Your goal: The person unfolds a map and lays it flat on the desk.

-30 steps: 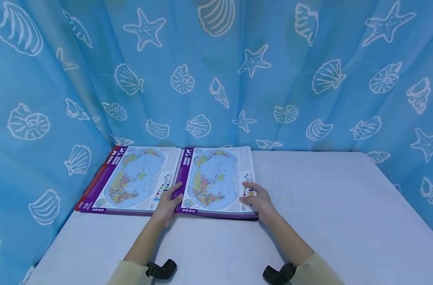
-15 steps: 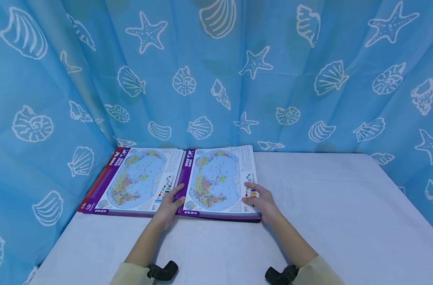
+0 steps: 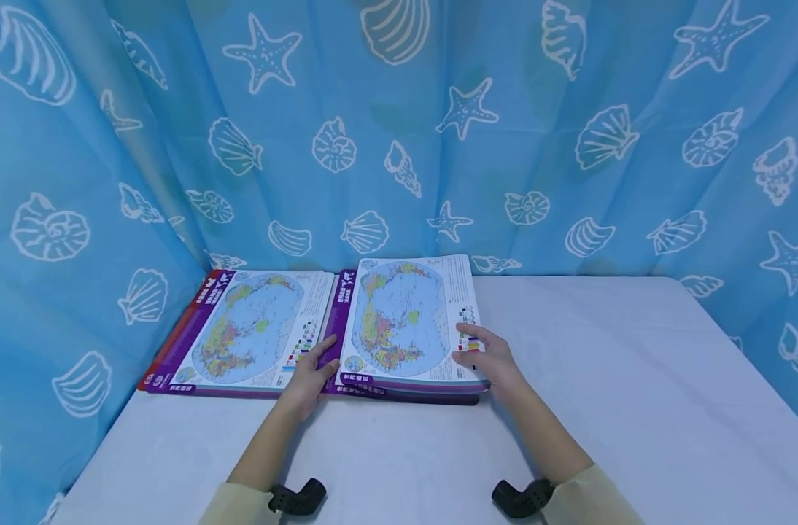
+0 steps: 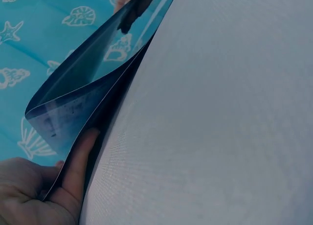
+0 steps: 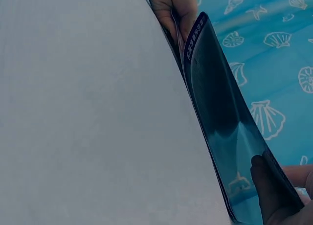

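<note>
Two stacks of laminated world maps lie side by side on the table. In the head view my right hand (image 3: 494,357) pinches the right edge of the upper maps (image 3: 402,313) of the right stack, thumb on top. These maps stand raised and shifted from the lower maps (image 3: 340,321), whose purple edge shows. My left hand (image 3: 309,379) pinches the lower maps near their front left corner, beside the left stack of maps (image 3: 248,328). The left wrist view shows a finger of the left hand (image 4: 39,195) under the lower sheet. In the right wrist view, the right hand (image 5: 279,195) grips a bent glossy sheet.
A white tabletop (image 3: 589,364) extends to the right and in front of the stacks. A blue shell-print curtain (image 3: 399,146) hangs behind and on the left. A red edge (image 3: 182,328) shows under the left stack. Black wrist devices (image 3: 298,497) sit on both forearms.
My right hand has lifted the upper maps of the right stack and moved them slightly up and to the right, exposing the lower maps. My left hand has stayed in place.
</note>
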`<state>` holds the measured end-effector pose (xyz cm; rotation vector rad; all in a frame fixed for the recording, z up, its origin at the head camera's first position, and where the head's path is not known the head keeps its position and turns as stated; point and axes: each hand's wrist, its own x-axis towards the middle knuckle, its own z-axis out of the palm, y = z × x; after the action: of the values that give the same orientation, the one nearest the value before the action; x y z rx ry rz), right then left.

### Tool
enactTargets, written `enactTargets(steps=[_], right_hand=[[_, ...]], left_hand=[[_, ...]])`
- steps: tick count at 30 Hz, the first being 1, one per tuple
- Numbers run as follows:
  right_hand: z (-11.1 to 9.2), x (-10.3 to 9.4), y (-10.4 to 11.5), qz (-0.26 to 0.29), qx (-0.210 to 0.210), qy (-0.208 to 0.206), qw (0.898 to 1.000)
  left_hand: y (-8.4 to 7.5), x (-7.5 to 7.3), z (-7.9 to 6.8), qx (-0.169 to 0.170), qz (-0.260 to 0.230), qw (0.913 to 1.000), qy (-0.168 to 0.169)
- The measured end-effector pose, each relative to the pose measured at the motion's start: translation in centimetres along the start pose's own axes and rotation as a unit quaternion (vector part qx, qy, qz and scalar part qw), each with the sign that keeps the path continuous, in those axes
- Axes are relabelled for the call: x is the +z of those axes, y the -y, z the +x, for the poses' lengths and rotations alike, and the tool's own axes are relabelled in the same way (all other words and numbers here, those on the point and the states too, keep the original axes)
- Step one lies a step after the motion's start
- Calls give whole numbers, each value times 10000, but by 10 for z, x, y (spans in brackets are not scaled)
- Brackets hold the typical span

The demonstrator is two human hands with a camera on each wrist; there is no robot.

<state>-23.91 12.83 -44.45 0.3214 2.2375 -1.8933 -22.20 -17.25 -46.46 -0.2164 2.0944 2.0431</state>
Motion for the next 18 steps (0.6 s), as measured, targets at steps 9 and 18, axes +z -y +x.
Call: enactTargets(steps=[9, 18], right_hand=[[-9, -8, 16, -175, -142, 32, 9997], [-13, -25, 27, -214, -167, 52, 9996]], left_hand=[[-2, 4, 0, -10, 130, 9996, -260], [-3, 3, -2, 19, 253, 9994, -247]])
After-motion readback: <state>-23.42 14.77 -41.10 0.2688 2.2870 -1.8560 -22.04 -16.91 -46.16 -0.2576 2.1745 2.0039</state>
